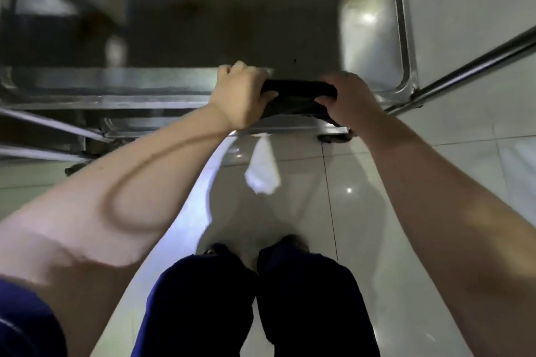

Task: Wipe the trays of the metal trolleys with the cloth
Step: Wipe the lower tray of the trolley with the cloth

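Observation:
A dark cloth [298,93] is stretched between my two hands over the near rim of the metal trolley's top tray [145,87]. My left hand [242,93] grips the cloth's left end, fingers curled around it. My right hand [348,98] holds the right end, part of the cloth hanging below it. The tray's bare steel surface [374,38] shines at the right; the rest is blurred and in shadow. A lower tray's rim [179,129] shows beneath the top one.
A steel handle bar [475,64] runs diagonally up to the right from the trolley's near right corner. A trolley wheel [333,138] stands on the glossy tiled floor [435,159]. My legs in dark trousers [255,298] stand just before the trolley.

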The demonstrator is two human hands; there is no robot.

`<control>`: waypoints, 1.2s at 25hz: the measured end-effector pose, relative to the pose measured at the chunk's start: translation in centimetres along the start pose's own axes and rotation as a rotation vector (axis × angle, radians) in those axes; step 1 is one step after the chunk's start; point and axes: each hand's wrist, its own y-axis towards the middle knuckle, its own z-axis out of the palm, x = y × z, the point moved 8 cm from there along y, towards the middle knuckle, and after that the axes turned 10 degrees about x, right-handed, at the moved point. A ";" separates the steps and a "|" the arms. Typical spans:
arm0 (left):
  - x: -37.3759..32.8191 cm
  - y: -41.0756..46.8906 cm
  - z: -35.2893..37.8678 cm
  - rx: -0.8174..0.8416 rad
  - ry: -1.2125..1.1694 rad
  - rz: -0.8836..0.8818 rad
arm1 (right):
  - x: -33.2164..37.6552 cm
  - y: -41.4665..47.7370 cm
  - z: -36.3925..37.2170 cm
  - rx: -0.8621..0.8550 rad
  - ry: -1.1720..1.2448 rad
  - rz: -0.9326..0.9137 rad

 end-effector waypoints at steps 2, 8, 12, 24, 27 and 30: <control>0.5 3.8 1.1 0.010 0.017 0.015 | -1.7 3.8 0.1 0.073 0.031 0.011; 4.0 8.7 1.0 -0.296 -0.102 0.107 | -1.0 6.8 -0.3 -0.087 -0.201 -0.047; 9.8 14.2 1.5 -0.168 0.080 -0.151 | 3.2 5.6 6.0 -0.112 -0.459 -0.129; 12.5 16.3 3.1 -0.139 0.095 -0.225 | 1.4 27.6 -3.2 -0.091 -0.308 0.049; 12.3 16.1 2.7 -0.122 0.088 -0.222 | 1.7 22.0 -1.2 -0.022 -0.388 -0.104; 12.2 16.1 2.8 -0.125 0.082 -0.218 | 1.6 11.8 3.7 -0.024 -0.492 -0.305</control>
